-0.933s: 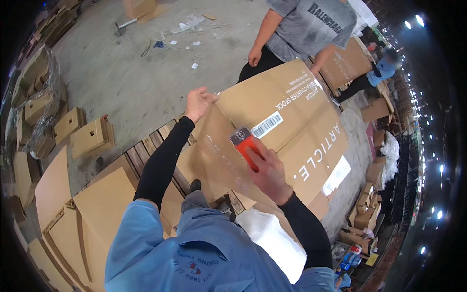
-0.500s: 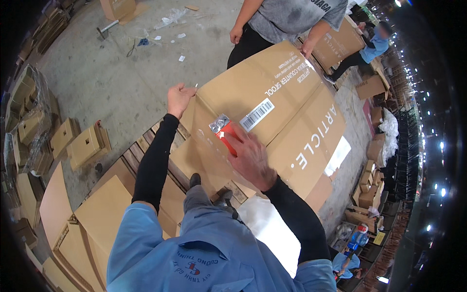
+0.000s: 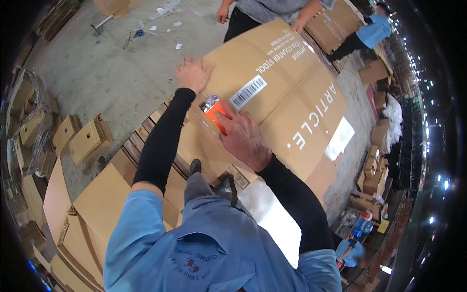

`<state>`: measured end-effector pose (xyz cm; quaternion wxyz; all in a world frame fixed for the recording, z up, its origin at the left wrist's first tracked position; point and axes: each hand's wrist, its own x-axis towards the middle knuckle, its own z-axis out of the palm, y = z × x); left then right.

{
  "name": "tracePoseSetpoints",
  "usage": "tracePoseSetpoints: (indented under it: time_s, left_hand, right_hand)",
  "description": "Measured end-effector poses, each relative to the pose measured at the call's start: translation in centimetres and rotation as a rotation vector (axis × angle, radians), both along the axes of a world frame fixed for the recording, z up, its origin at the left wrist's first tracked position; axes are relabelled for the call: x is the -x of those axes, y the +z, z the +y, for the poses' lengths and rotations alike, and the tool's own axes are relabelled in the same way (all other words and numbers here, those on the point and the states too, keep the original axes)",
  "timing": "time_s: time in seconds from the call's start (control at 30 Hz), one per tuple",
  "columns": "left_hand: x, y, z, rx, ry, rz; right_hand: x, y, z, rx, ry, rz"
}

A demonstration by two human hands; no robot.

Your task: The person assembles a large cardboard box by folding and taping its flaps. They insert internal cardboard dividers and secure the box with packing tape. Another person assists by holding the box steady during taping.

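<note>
A large brown cardboard carton [image 3: 296,104] with white print and a barcode label [image 3: 248,91] lies in front of me. My right hand [image 3: 242,138] is wrapped round an orange hand tool [image 3: 217,118] with a shiny metal head, pressed against the carton near its left edge. What kind of tool it is, I cannot make out; my fingers cover part of it. At the carton's far left corner my left hand [image 3: 192,74] has its fingers spread, with the thumb side against the edge and nothing visible in it.
A person in a grey shirt [image 3: 277,10] stands at the carton's far side, one hand on its edge. Wooden pallet slats [image 3: 141,136] lie below the carton. Flat cardboard [image 3: 107,194] is at my left, a hammer [image 3: 101,24] on the floor beyond. Another person [image 3: 372,33] handles cartons farther right.
My left hand has gone from a pinch on a small white bit to spread fingers at the carton's corner. The orange tool has shifted slightly left and away from me with my right hand.
</note>
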<state>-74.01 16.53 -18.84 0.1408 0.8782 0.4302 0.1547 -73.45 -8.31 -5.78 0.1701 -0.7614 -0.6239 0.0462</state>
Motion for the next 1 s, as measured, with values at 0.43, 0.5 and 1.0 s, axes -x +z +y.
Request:
tracePoseSetpoints:
  time_s: [0.43,0.5,1.0]
  left_hand:
    - [-0.1,-1.8,2.6,-0.061,-0.039,0.032]
    - [-0.2,-1.7,2.5,-0.064,-0.048,0.014]
    - [-0.1,-2.5,5.3,0.003,-0.055,0.065]
  right_hand:
    - [-1.3,1.5,-26.2,0.117,-0.119,0.045]
    - [-1.1,1.8,-30.3,0.118,-0.157,0.039]
    - [-2.0,-0.8,-46.4,0.228,-0.291,0.094]
